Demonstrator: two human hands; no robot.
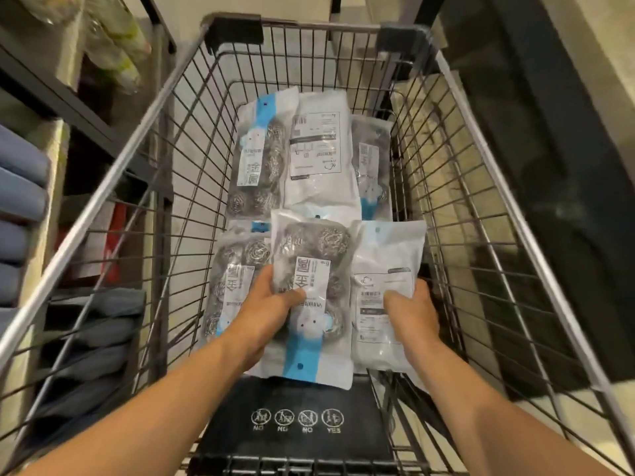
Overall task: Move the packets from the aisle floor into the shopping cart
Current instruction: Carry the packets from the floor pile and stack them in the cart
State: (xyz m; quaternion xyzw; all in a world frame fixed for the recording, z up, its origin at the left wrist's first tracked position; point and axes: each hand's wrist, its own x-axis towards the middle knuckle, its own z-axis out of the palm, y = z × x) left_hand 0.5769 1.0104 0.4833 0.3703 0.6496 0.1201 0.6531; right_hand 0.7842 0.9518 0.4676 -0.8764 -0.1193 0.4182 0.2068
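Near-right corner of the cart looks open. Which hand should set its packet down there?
Right, probably. The right hand already holds its white-backed packet over that side, by the cart's right wall. The left hand holds its packet mid-cart.

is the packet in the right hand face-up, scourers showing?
No: the packet in the right hand shows its plain white printed back, while the left hand's packet shows scourers.

6 packets in 1 shopping cart (pixel 457 108): 3 by the far end, 3 at the near end. 4 show shiny scrub balls, e.g. the packet (pixel 311 297) in the left hand (pixel 264 314); 2 show white backs w/ labels. 2 hands, the right hand (pixel 412 314) too.
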